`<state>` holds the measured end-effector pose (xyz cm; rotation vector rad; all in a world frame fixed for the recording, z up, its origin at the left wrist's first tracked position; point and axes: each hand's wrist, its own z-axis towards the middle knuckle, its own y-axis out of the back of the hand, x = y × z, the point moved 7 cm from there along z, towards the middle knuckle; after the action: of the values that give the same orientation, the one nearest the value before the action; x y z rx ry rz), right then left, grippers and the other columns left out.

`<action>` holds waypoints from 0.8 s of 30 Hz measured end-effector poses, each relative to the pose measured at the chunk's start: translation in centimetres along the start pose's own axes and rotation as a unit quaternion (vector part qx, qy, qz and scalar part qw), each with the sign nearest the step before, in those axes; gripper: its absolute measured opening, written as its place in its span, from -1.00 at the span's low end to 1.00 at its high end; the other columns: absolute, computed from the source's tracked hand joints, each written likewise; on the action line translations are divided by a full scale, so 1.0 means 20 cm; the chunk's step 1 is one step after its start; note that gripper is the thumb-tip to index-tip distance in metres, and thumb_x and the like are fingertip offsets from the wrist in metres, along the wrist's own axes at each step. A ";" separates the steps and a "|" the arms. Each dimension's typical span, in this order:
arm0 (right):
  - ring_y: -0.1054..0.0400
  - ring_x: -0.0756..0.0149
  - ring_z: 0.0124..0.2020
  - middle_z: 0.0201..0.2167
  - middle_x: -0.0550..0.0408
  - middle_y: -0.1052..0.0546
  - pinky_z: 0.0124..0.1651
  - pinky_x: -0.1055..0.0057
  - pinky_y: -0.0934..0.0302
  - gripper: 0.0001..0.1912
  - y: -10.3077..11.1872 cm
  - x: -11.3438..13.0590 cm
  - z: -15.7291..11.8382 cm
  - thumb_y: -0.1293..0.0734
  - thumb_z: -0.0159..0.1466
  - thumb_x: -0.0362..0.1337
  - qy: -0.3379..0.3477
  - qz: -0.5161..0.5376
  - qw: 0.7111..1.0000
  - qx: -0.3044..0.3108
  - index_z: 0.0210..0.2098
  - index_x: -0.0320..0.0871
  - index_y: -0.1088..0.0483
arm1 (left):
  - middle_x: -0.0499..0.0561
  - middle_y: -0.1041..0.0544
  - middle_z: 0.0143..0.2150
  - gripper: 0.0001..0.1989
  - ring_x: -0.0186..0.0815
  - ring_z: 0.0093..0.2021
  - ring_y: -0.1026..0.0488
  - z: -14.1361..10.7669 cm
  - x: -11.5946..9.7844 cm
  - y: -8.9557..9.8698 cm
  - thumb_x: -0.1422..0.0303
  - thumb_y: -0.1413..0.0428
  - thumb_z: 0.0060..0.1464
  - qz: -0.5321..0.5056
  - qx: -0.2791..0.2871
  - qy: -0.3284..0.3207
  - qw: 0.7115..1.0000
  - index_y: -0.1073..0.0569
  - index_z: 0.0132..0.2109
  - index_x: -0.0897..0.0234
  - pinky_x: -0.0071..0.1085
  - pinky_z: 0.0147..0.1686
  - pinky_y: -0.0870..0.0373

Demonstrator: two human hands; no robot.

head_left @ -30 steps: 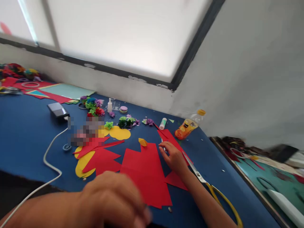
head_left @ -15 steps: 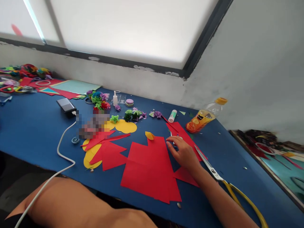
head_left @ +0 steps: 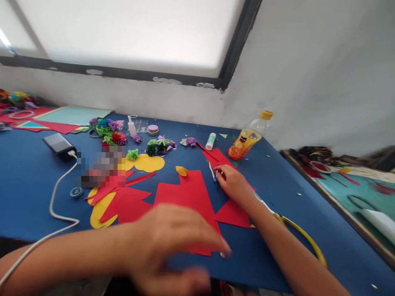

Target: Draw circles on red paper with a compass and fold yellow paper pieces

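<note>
My left hand (head_left: 168, 238), blurred by motion, hovers over the near table edge with thumb and fingers apart and nothing between them. Below and beyond it lie red paper sheets (head_left: 194, 189). My right hand (head_left: 231, 181) rests right of these sheets, its fingers curled at a slim blue-and-white tool (head_left: 214, 174), partly hidden, whose kind I cannot make out. Under my right forearm are large yellow-handled scissors (head_left: 304, 234), partly covered. A small folded yellow paper piece (head_left: 182, 171) sits at the top edge of the red sheets.
Behind my right hand stand an orange drink bottle (head_left: 248, 137), leaning in view, and a glue stick (head_left: 210, 141). Yellow paper shapes (head_left: 149, 163) and crumpled paper flowers (head_left: 159, 144) lie mid-table. A phone (head_left: 58, 144) with a white cable (head_left: 55, 193) is at left.
My left hand has come into view from the lower left, over the near edge. My right hand's fingers have curled in at the blue-and-white tool. The view has swung right.
</note>
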<state>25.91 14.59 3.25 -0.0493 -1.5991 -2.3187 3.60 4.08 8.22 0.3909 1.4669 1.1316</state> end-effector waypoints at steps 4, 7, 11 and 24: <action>-0.41 0.22 -0.27 -0.28 -0.06 -0.50 -0.20 0.36 -0.28 -0.75 -0.03 -0.07 0.00 -0.15 0.21 -0.46 0.007 -0.031 0.999 0.036 -0.23 -0.20 -0.43 | 0.30 -0.31 0.16 -0.44 0.05 0.17 -0.22 0.17 0.43 -0.01 0.07 -0.05 0.09 0.167 0.052 0.195 0.965 -0.31 0.10 0.40 -0.10 0.12 -0.16; -0.40 0.24 -0.26 -0.24 -0.07 -0.48 -0.17 0.37 -0.26 -0.69 -0.04 -0.07 -0.01 -0.15 0.18 -0.52 0.019 -0.046 0.997 0.062 -0.18 -0.20 -0.44 | 0.28 -0.39 0.01 -0.41 0.06 0.03 -0.34 0.19 0.59 -0.01 0.02 -0.14 -0.05 0.159 0.067 0.236 0.956 -0.34 0.00 0.38 -0.13 -0.04 -0.29; -0.37 0.27 -0.31 -0.27 -0.05 -0.44 -0.25 0.41 -0.24 -0.67 -0.05 -0.07 -0.01 -0.16 0.18 -0.53 0.026 -0.073 0.993 0.090 -0.19 -0.15 -0.46 | 0.09 -0.47 -0.24 -0.54 -0.08 -0.21 -0.43 0.15 0.66 0.00 0.01 -0.16 -0.14 0.113 0.083 0.278 0.950 -0.38 -0.21 0.26 -0.32 -0.34 -0.32; -0.39 0.20 -0.25 -0.19 -0.05 -0.44 -0.33 0.39 -0.24 -0.67 -0.09 -0.07 0.01 -0.12 0.25 -0.44 0.035 -0.107 0.989 0.095 -0.09 -0.10 -0.39 | 0.06 -0.47 -0.13 -0.52 -0.18 -0.14 -0.44 0.09 0.68 -0.02 0.17 -0.12 -0.04 0.025 0.057 0.291 0.955 -0.28 0.02 0.27 -0.40 -0.28 -0.34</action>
<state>26.66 15.59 1.40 0.2563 -1.8618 -2.2769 1.86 15.25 0.49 0.1748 2.0542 1.2674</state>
